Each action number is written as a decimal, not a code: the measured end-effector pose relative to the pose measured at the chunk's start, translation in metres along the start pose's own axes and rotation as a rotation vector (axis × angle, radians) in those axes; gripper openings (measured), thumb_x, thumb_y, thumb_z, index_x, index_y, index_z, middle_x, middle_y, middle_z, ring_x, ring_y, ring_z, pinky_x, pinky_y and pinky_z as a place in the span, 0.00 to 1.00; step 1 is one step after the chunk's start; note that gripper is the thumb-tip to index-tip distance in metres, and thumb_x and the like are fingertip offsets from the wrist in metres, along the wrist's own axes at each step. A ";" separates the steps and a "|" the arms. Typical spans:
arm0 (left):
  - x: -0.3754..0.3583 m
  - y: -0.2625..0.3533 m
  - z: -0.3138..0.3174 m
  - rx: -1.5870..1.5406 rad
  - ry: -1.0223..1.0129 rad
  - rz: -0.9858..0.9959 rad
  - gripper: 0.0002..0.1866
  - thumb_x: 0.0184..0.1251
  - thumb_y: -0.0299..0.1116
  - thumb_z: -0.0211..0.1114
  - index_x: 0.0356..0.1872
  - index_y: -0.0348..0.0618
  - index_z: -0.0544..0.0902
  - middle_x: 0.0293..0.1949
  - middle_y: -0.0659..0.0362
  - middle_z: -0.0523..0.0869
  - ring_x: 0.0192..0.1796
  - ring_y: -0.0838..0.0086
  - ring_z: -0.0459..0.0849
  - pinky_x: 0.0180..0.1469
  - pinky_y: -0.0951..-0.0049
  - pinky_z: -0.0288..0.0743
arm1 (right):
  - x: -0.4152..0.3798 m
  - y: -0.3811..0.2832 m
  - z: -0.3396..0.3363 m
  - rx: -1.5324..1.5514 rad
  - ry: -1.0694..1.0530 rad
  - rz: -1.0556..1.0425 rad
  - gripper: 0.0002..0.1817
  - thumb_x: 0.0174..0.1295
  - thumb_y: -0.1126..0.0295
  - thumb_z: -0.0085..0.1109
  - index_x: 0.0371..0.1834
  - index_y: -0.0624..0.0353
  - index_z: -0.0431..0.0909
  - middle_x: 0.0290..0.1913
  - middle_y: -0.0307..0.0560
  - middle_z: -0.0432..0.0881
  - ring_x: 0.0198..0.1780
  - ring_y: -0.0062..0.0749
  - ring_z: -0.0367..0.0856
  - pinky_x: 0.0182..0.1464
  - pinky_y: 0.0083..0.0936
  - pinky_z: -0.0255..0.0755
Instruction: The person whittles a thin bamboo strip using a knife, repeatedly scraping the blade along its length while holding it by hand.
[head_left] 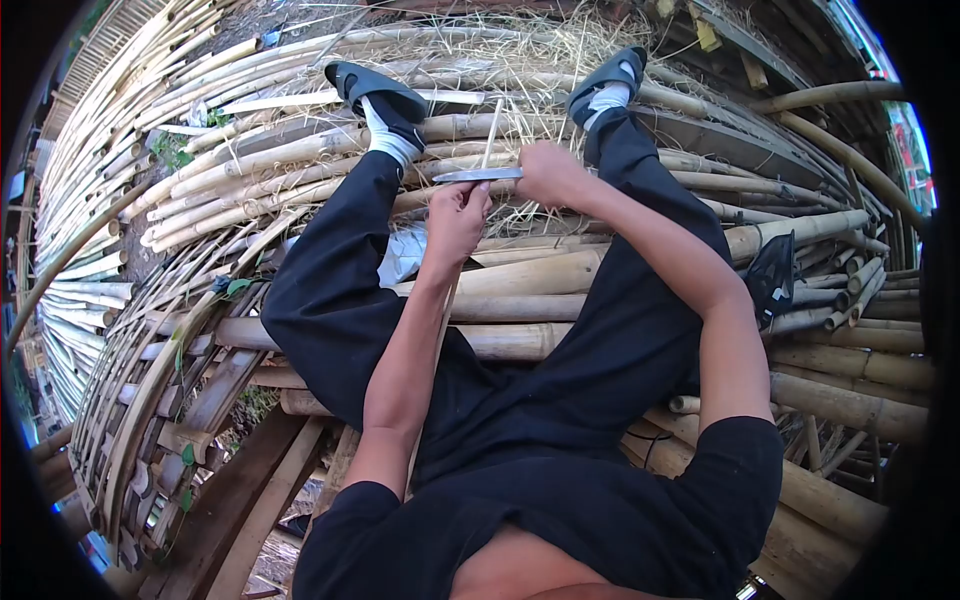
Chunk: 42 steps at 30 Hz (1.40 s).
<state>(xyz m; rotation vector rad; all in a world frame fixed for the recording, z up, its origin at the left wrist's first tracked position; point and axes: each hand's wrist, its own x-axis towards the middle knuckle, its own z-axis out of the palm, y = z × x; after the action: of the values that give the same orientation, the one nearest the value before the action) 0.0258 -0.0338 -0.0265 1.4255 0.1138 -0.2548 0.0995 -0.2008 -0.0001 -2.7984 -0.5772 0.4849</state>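
Observation:
My right hand point(552, 174) is closed around the handle end of a knife point(480, 174), whose grey blade points left. The handle itself is hidden in the fist. My left hand point(457, 222) pinches a thin bamboo strip point(492, 135) just below the blade. The strip reaches up past the knife and runs back under my left forearm toward my body. At this spot the blade lies across the strip, close to my left fingertips; whether it cuts in is too small to tell.
I sit on stacked bamboo poles point(520, 341), legs apart, feet in dark sandals point(378, 92). Pale shavings point(540, 70) lie between and beyond my feet. A black plastic bag point(772, 275) is at right, a whitish plastic sheet point(402, 254) by my left knee. Curved poles point(850, 160) arch at right.

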 end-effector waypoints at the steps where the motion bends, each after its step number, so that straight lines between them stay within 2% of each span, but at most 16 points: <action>1: 0.001 -0.004 0.001 -0.033 0.004 0.019 0.11 0.73 0.32 0.54 0.32 0.36 0.78 0.17 0.71 0.68 0.15 0.90 0.60 0.15 0.83 0.51 | 0.006 0.005 0.000 -0.029 -0.003 0.002 0.14 0.45 0.67 0.55 0.27 0.69 0.81 0.31 0.66 0.82 0.36 0.58 0.83 0.42 0.44 0.77; 5: 0.012 -0.001 -0.001 -0.115 0.023 0.065 0.11 0.72 0.34 0.55 0.39 0.36 0.80 0.16 0.71 0.67 0.13 0.91 0.60 0.13 0.85 0.51 | 0.025 0.019 0.001 -0.144 0.129 0.000 0.13 0.46 0.67 0.54 0.29 0.66 0.82 0.32 0.64 0.83 0.38 0.54 0.84 0.43 0.43 0.77; 7: -0.008 -0.004 -0.001 -0.085 0.003 0.043 0.11 0.73 0.33 0.55 0.42 0.36 0.80 0.17 0.71 0.67 0.13 0.91 0.60 0.13 0.86 0.51 | 0.047 0.077 -0.022 -0.119 0.094 0.235 0.15 0.49 0.66 0.54 0.33 0.66 0.83 0.34 0.65 0.83 0.40 0.53 0.84 0.44 0.45 0.77; 9: -0.024 -0.004 -0.014 -0.022 -0.008 0.018 0.13 0.73 0.33 0.54 0.48 0.35 0.80 0.17 0.71 0.68 0.13 0.91 0.60 0.13 0.86 0.51 | 0.034 0.115 -0.054 -0.029 0.418 0.508 0.16 0.53 0.64 0.54 0.35 0.66 0.83 0.36 0.64 0.83 0.41 0.55 0.83 0.45 0.45 0.76; 12: -0.016 0.011 -0.023 -0.127 0.013 -0.081 0.14 0.74 0.33 0.52 0.50 0.34 0.79 0.19 0.70 0.68 0.12 0.90 0.61 0.13 0.87 0.54 | 0.031 0.124 -0.067 0.037 0.378 0.463 0.19 0.57 0.60 0.53 0.36 0.68 0.82 0.37 0.64 0.83 0.41 0.57 0.82 0.47 0.44 0.75; 14: -0.002 0.019 -0.017 -0.211 -0.047 -0.085 0.14 0.74 0.33 0.52 0.52 0.33 0.77 0.20 0.68 0.71 0.11 0.89 0.63 0.12 0.86 0.57 | 0.015 0.085 -0.069 0.056 0.210 0.162 0.25 0.63 0.52 0.50 0.35 0.69 0.81 0.33 0.66 0.81 0.35 0.55 0.82 0.42 0.45 0.74; 17: 0.005 0.015 -0.002 -0.252 -0.058 -0.062 0.15 0.74 0.34 0.52 0.51 0.33 0.77 0.20 0.67 0.72 0.11 0.89 0.63 0.11 0.85 0.55 | 0.018 0.052 -0.021 0.583 0.201 0.071 0.33 0.60 0.38 0.52 0.33 0.63 0.83 0.20 0.46 0.78 0.21 0.26 0.72 0.26 0.27 0.66; 19: 0.001 0.010 0.000 -0.249 -0.102 -0.062 0.15 0.74 0.35 0.53 0.51 0.33 0.77 0.21 0.66 0.73 0.11 0.89 0.64 0.12 0.85 0.58 | 0.004 0.012 -0.024 0.786 0.000 0.116 0.27 0.60 0.42 0.57 0.32 0.57 0.84 0.16 0.38 0.70 0.18 0.22 0.66 0.23 0.27 0.62; 22: -0.005 0.007 0.004 -0.214 -0.146 -0.066 0.16 0.74 0.36 0.52 0.53 0.34 0.76 0.21 0.65 0.75 0.10 0.86 0.64 0.12 0.85 0.59 | 0.006 0.003 -0.003 0.766 0.123 0.021 0.21 0.59 0.47 0.61 0.31 0.57 0.83 0.16 0.36 0.70 0.17 0.19 0.65 0.21 0.26 0.59; 25: -0.014 0.013 0.008 -0.226 -0.131 -0.079 0.15 0.75 0.37 0.52 0.52 0.36 0.76 0.21 0.64 0.75 0.10 0.85 0.64 0.12 0.85 0.59 | 0.014 0.010 -0.006 0.988 0.060 0.149 0.18 0.59 0.52 0.63 0.30 0.58 0.83 0.17 0.36 0.73 0.18 0.18 0.65 0.20 0.24 0.58; 27: -0.021 0.017 0.006 -0.234 -0.126 -0.126 0.14 0.75 0.37 0.51 0.51 0.37 0.77 0.21 0.63 0.75 0.10 0.85 0.65 0.12 0.84 0.58 | 0.019 0.022 -0.016 0.931 0.228 0.190 0.17 0.59 0.55 0.63 0.28 0.59 0.81 0.18 0.38 0.74 0.17 0.18 0.65 0.19 0.23 0.58; 31: -0.023 0.011 0.002 -0.258 -0.166 -0.183 0.13 0.75 0.36 0.52 0.48 0.37 0.78 0.19 0.67 0.72 0.11 0.88 0.62 0.13 0.85 0.54 | 0.012 0.031 -0.026 0.814 0.242 0.187 0.24 0.60 0.47 0.59 0.23 0.60 0.80 0.17 0.40 0.75 0.18 0.23 0.68 0.23 0.27 0.63; 32: -0.020 0.011 0.000 -0.235 -0.126 -0.138 0.14 0.75 0.35 0.52 0.49 0.36 0.78 0.19 0.67 0.71 0.11 0.89 0.62 0.12 0.85 0.53 | 0.016 0.038 -0.018 0.556 0.231 0.175 0.26 0.60 0.47 0.56 0.22 0.62 0.81 0.19 0.49 0.79 0.21 0.36 0.77 0.29 0.35 0.70; 33: -0.017 0.010 -0.002 -0.210 -0.085 -0.093 0.14 0.74 0.35 0.52 0.50 0.36 0.78 0.19 0.68 0.71 0.10 0.90 0.61 0.11 0.86 0.53 | 0.014 0.033 -0.016 0.556 0.226 0.169 0.26 0.60 0.47 0.56 0.22 0.62 0.81 0.19 0.49 0.79 0.21 0.36 0.77 0.29 0.35 0.70; 36: -0.014 0.010 0.002 -0.159 -0.025 -0.059 0.13 0.74 0.34 0.54 0.49 0.35 0.79 0.18 0.69 0.70 0.11 0.90 0.60 0.12 0.86 0.51 | -0.010 0.002 -0.018 0.201 0.073 0.096 0.17 0.56 0.59 0.55 0.25 0.65 0.82 0.27 0.63 0.81 0.34 0.58 0.81 0.41 0.45 0.75; 42: -0.005 -0.010 0.007 0.031 0.020 0.082 0.12 0.73 0.33 0.55 0.46 0.37 0.81 0.16 0.71 0.68 0.13 0.91 0.60 0.14 0.85 0.51 | -0.006 -0.009 0.008 0.042 0.120 -0.055 0.14 0.49 0.66 0.54 0.24 0.69 0.80 0.28 0.66 0.81 0.34 0.58 0.82 0.41 0.45 0.77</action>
<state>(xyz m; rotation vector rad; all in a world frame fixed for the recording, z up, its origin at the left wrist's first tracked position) 0.0184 -0.0414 -0.0341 1.4600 0.0678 -0.1754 0.0878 -0.1938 -0.0030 -2.7407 -0.6081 0.3119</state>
